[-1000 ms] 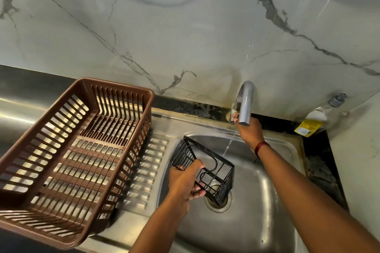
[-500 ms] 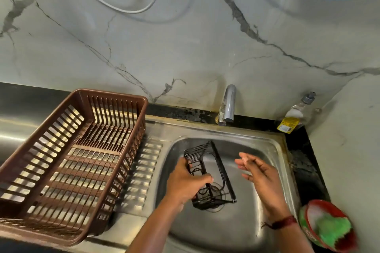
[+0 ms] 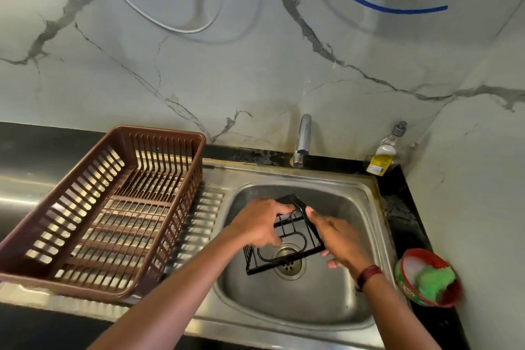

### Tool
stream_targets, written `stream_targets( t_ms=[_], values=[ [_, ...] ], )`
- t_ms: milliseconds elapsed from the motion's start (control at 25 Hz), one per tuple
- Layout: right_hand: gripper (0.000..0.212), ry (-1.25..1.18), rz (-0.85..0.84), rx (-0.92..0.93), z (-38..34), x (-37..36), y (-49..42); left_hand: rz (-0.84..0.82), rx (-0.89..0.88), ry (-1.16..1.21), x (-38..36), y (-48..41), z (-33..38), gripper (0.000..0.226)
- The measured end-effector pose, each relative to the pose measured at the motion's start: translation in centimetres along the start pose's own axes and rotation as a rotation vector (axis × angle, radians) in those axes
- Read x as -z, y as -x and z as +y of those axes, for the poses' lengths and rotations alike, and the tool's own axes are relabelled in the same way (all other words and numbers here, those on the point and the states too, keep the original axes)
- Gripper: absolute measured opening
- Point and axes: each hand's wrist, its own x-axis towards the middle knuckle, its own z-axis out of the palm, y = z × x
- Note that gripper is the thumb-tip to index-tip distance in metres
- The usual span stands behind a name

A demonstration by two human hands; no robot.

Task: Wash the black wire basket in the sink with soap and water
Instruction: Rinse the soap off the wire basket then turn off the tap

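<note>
Marble wall [image 3: 199, 71] with grey veins fills the top of our view, and a steel sink [image 3: 366, 202] sits at the lower middle. White, black and blue cords hang at the top edge and are cut off, so we cannot see where they go. Our arms are cut off at the bottom edge. Our hands hide part of the black wire basket [image 3: 287, 247], so we cannot see its whole shape. The right hand looks a bit blurry. We cannot make out any water at the tap [image 3: 302, 136].

Half a second ago only our left hand held the basket, and our right hand was open beside it. Now both hands are on it. The basket has also tipped flatter and lies over the drain [image 3: 289, 263].

It is made of thin black wires, with a square frame and a looped wire in the floor. Our left hand [image 3: 258, 226] is closed around its left side. Our right hand [image 3: 338, 239] grips its right edge.

At the left of the frame a brown plastic rack [image 3: 85, 207] stands on the draining board. At the right, a soap bottle [image 3: 385, 152] stands in the corner, and a red tub [image 3: 451, 293] holds a green scrubber [image 3: 433, 281].
</note>
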Motion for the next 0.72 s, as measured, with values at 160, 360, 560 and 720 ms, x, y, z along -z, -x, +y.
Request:
stream_targets(
  t_ms=[160,360,560,720],
  values=[
    [0.056,0.095,0.124,0.103,1.6,-2.4,1.0,-0.002,-0.051,-0.019,-0.7,0.9,-0.5,0.086],
    [0.04,0.075,0.188,0.091,4.0,-4.7,2.6,-0.023,-0.122,-0.099,-2.9,2.1,-1.6,0.082],
    [0.033,-0.176,0.141,0.099,5.0,-5.4,4.6,-0.006,-0.197,-0.135,-3.3,3.9,-1.6,0.085],
    [0.062,-0.521,-0.036,0.085,4.5,-5.4,6.0,0.087,-0.25,-0.183,-2.9,6.6,-1.9,0.083]
  ],
)
